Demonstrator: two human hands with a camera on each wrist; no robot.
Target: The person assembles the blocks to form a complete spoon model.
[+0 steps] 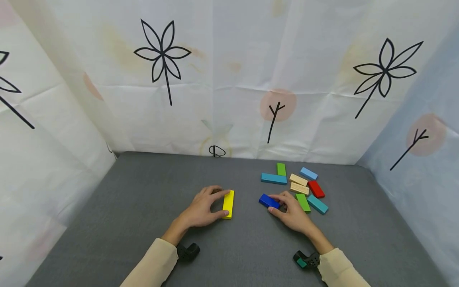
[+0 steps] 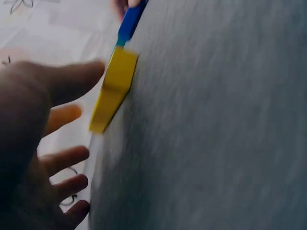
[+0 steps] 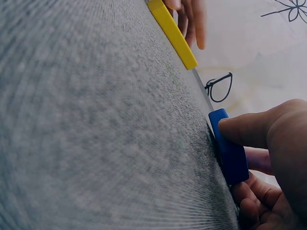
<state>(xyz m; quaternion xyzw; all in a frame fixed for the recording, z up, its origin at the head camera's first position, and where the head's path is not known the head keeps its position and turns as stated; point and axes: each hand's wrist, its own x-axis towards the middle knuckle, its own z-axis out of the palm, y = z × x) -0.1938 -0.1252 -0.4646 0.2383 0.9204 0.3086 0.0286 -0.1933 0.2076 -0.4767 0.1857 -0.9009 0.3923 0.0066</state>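
Note:
A yellow block (image 1: 228,204) lies on the grey table left of the blue one. My left hand (image 1: 204,207) is right beside it, thumb near the near end and index finger near the far end. In the left wrist view those fingers stand spread, with a gap between the index fingertip and the yellow block (image 2: 112,91). My right hand (image 1: 292,211) pinches a dark blue block (image 1: 269,201) between thumb and fingers. The right wrist view shows the thumb on one face of the blue block (image 3: 230,148) and fingers behind it.
Behind and right of my right hand lie several loose blocks, among them a red block (image 1: 316,189), a long blue-teal block (image 1: 273,178), a light blue block (image 1: 308,173) and a green block (image 1: 303,203). A patterned white cloth (image 1: 229,79) hangs behind the table (image 1: 143,199).

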